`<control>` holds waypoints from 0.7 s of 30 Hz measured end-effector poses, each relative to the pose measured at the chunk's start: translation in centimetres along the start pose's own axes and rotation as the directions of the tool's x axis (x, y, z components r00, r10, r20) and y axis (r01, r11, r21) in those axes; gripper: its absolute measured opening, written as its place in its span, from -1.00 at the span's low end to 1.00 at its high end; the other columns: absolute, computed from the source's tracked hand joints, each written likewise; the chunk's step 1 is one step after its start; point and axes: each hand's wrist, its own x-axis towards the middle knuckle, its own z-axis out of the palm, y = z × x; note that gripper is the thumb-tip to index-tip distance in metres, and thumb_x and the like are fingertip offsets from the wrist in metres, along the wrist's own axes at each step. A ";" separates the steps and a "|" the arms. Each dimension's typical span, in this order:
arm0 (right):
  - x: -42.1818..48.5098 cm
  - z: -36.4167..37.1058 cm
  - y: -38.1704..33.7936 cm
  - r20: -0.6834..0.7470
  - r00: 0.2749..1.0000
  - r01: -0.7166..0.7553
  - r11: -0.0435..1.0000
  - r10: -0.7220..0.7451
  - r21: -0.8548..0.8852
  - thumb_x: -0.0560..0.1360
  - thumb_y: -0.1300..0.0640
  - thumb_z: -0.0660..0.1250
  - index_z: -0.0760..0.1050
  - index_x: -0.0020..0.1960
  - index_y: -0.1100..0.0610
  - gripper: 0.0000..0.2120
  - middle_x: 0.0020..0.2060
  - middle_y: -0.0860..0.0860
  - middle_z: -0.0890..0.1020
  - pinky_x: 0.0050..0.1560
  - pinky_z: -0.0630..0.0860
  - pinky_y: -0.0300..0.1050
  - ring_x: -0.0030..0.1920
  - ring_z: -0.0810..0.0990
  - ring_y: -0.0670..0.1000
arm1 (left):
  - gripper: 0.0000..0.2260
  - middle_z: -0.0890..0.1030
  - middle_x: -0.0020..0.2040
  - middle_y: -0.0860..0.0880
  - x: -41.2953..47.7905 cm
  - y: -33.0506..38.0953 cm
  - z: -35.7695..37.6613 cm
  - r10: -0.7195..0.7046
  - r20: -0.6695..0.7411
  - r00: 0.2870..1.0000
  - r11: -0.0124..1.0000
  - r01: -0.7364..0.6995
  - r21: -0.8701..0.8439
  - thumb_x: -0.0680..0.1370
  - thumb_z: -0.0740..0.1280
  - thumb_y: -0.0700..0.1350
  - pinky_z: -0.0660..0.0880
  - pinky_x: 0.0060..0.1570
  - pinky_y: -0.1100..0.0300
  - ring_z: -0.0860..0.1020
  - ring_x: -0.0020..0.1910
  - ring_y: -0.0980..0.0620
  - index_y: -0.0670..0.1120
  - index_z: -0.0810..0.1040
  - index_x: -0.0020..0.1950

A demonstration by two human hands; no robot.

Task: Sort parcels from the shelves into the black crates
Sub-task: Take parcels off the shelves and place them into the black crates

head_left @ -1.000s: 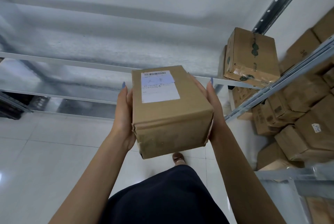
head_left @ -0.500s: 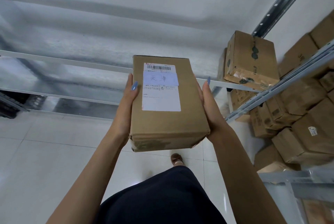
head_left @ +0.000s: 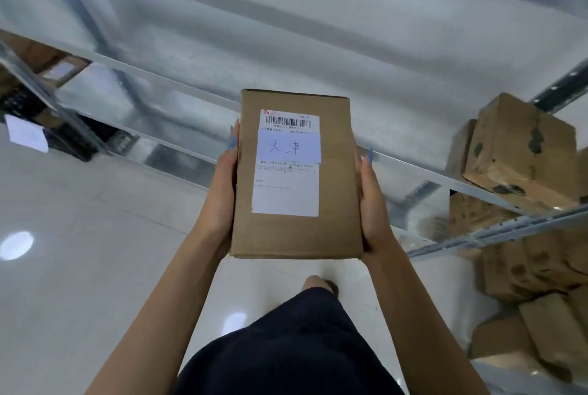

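Parcel [head_left: 296,178]: off the shelves, held in the air in front of the body, above the floor [head_left: 79,235]. Not in any crate yet.

Left grip [head_left: 222,200] and right grip [head_left: 372,203]: one on each long side, pressed onto the cardboard. The thumbs lie along the front edges. The fingers go behind the box and are hidden.

Why held so (judgement): the broad face is turned towards the camera with the label [head_left: 286,168] upright, barcode at the top and a handwritten strip across it. This reads as a check of the destination, which decides the crate. Holding it by the sides leaves the label uncovered and the box level.

Containers:
- Rack [head_left: 509,226], right. The upper tier has one large brown box [head_left: 521,146], tilted, with a smaller one against its left side.
- The tiers below hold heaped boxes [head_left: 525,267] leaning on one another.
- Crates [head_left: 79,143], far left: dark forms low by the floor, probably the black crates. A white sheet [head_left: 27,136] shows just left of them. Contents cannot be told because of blur.

The crates are well apart from the parcel. The step in hand is the sorting decision. Placing it would mean carrying it left and down.
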 end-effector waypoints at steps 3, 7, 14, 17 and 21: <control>1.9 2.5 0.9 0.072 0.996 -0.058 0.998 0.058 0.007 0.63 -0.23 -0.10 0.67 0.07 -0.11 -0.43 0.07 -0.01 0.70 0.01 0.62 -0.09 0.06 0.68 0.01 | -0.58 0.63 0.19 -0.11 -0.4 0.9 -3.0 0.045 -0.093 0.995 0.999 -0.046 -0.005 0.68 -0.04 0.05 0.58 -0.08 0.13 0.61 0.11 -0.09 -0.06 0.40 0.43; 5.0 6.1 2.3 0.168 0.982 -0.074 0.992 0.091 -0.101 0.66 -0.19 -0.14 0.41 0.42 -0.01 -0.47 0.16 0.00 0.66 0.11 0.61 -0.05 0.13 0.65 0.02 | -0.60 0.67 0.06 -0.04 -0.7 2.0 -6.9 0.135 -0.217 0.967 0.991 -0.135 0.016 0.69 -0.04 0.00 0.57 -0.19 0.20 0.65 -0.05 0.02 -0.11 0.35 0.44; 12.2 14.6 5.3 0.337 0.915 -0.107 0.940 0.220 -0.323 0.64 -0.22 -0.12 0.28 0.51 -0.01 -0.45 0.29 0.03 0.58 0.29 0.50 0.10 0.26 0.58 0.08 | -0.63 0.68 -0.03 -0.01 -0.7 4.7 -14.9 0.178 -0.470 0.864 0.979 -0.204 -0.005 0.70 -0.04 -0.06 0.56 -0.30 0.29 0.65 -0.20 0.12 -0.18 0.31 0.43; 15.8 19.4 6.9 0.413 0.860 -0.132 0.912 0.301 -0.389 0.64 -0.20 -0.13 0.35 0.47 0.03 -0.44 0.24 0.04 0.62 0.25 0.54 0.04 0.24 0.60 0.07 | -0.61 0.66 0.01 0.01 0.0 6.5 -19.5 0.190 -0.560 0.806 0.970 -0.242 -0.019 0.69 -0.03 -0.06 0.56 -0.26 0.27 0.65 -0.13 0.09 -0.19 0.29 0.46; 21.2 26.7 8.7 0.488 0.793 -0.138 0.887 0.365 -0.441 0.64 -0.20 -0.12 0.39 0.45 0.02 -0.44 0.22 0.01 0.64 0.21 0.57 -0.01 0.22 0.61 0.05 | -0.56 0.56 0.30 -0.15 1.5 9.6 -25.5 0.192 -0.635 0.748 0.961 -0.275 -0.034 0.67 0.00 0.03 0.58 -0.18 0.19 0.64 0.04 0.00 -0.09 0.24 0.53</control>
